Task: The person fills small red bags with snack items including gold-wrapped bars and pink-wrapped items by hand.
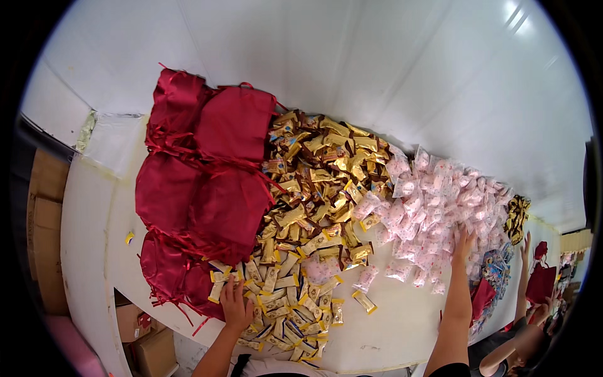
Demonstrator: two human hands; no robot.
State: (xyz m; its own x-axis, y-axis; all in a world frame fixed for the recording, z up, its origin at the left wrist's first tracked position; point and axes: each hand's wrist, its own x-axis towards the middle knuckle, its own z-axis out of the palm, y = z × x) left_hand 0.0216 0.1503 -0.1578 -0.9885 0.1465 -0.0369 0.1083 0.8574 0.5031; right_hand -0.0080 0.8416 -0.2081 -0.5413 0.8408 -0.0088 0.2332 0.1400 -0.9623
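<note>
My left hand lies palm down at the left edge of a heap of small cream packets with yellow ends. Its fingers point up the table and touch a few packets beside the red satin drawstring bags. Farther right, my right hand reaches out with extended fingers against a pile of pink-and-white sealed packets. No packet shows in its grasp, though the palm is hidden. Between the hands, a heap of gold-and-brown wrapped snacks leans towards the wall.
A white wall rises behind the heaps. Blue-patterned packets and a gold pile lie farther right. Another person works there near a red bag. Cardboard boxes stand below the table's left side.
</note>
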